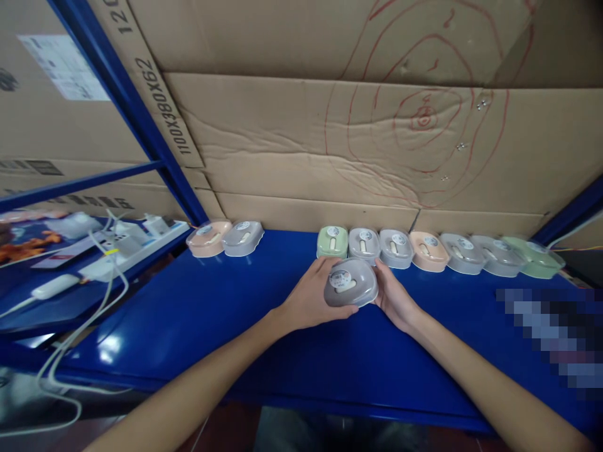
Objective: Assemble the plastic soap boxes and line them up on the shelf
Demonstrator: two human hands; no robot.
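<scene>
1. I see my left hand point(313, 294) curled against the left side of a grey lidded box point(351, 283), thumb along its near edge, fingers gripping it.
2. My right hand point(394, 298) cups the box's right side, fingers closed on it from behind and below.
3. The box is rounded and squarish, with a translucent grey lid, a round white sticker on top and a pale oblong piece beside it. I hold it tilted toward me, just above the blue shelf point(211, 314).
4. Just behind it stands a row of like boxes point(438, 252), green, grey and peach, against the cardboard wall point(301, 144).
5. Two more boxes point(225, 238), peach and grey, sit apart to the left.
6. Farther left lie white cables point(101, 276) and power strips.
</scene>
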